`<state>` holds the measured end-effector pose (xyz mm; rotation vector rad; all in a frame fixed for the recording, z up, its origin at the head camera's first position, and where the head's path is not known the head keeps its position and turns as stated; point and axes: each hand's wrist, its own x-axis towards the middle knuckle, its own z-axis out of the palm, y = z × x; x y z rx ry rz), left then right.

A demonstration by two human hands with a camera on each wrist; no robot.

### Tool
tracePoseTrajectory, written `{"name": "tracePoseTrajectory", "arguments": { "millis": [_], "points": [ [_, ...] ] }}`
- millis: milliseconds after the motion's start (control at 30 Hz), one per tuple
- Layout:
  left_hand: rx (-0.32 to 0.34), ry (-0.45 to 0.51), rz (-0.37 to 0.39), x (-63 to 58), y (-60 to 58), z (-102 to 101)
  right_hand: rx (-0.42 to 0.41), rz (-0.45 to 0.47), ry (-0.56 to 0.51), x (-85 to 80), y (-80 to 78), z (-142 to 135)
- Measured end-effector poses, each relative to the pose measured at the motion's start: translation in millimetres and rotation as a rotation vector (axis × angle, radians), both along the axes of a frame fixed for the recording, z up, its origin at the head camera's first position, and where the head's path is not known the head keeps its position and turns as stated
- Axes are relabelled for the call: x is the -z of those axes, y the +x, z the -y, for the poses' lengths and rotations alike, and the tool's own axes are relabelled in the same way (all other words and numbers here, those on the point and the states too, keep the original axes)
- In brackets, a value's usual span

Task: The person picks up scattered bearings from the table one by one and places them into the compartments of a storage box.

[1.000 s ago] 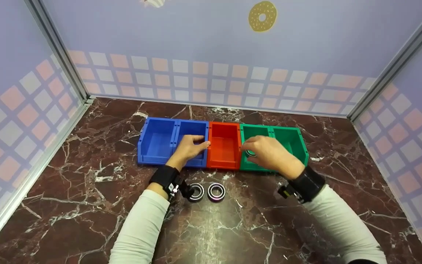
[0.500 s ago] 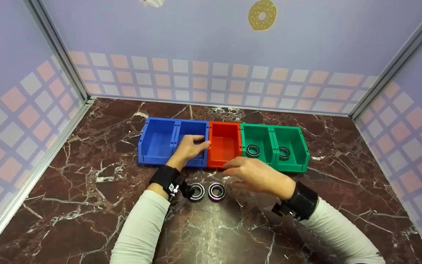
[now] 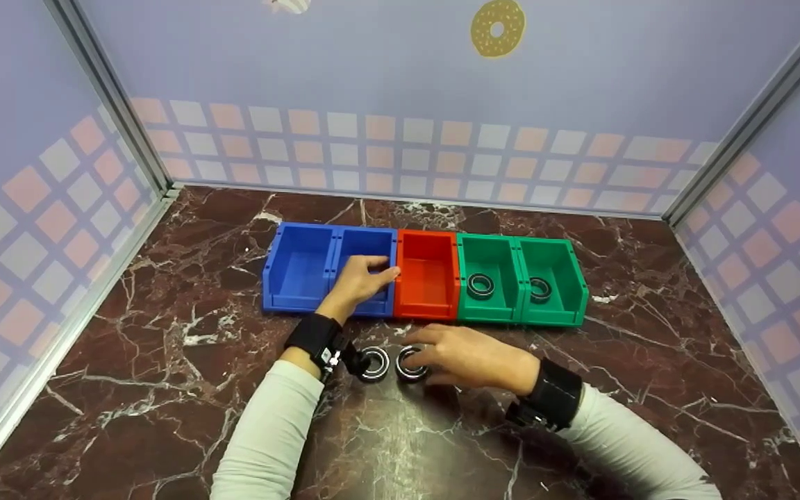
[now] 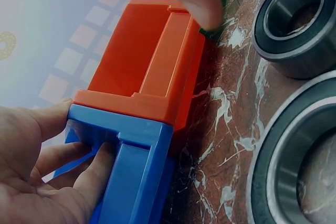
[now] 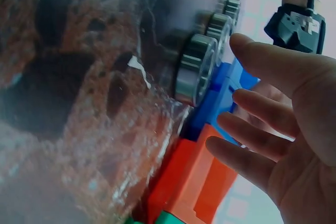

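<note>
Five plastic bins (image 3: 426,310): glossy, open-topped, low-fronted; set wall to wall in one row, two coloured blue, one red, two green.
Bearings on table: thick metal rings with dark annular faces, laid flat in front of the row; the left bearing (image 3: 384,364) is partly masked in the head view by the left wrist camera (image 3: 355,360), with the right bearing (image 3: 410,377) just beside it. A third is shown in line from the right wrist.
Bearings in green: one (image 3: 480,297) contained in the inner green bin, one (image 3: 539,300) in the outer.
Tabletop (image 3: 164,417): dark red-brown, veined white like marble, shiny.
Left hand (image 3: 356,281): thumb laid on the rim beside red, fingers inside; the wall of the inner blue bin (image 3: 376,308) is pinched between them.
Right hand (image 3: 469,356): fingers spread, slightly bent, held over the right bearing, which is partly covered; contact cannot be told.
</note>
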<state>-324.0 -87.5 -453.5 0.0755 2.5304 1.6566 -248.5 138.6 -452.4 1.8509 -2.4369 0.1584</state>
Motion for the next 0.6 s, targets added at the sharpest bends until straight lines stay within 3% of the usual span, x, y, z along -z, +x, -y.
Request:
{"name": "tracePoseTrajectory", "arguments": {
  "millis": [600],
  "points": [
    [-0.011, 0.012, 0.022, -0.6, 0.2, -1, -0.033, 0.046, 0.053, 13.0, -3.4, 10]
  ]
}}
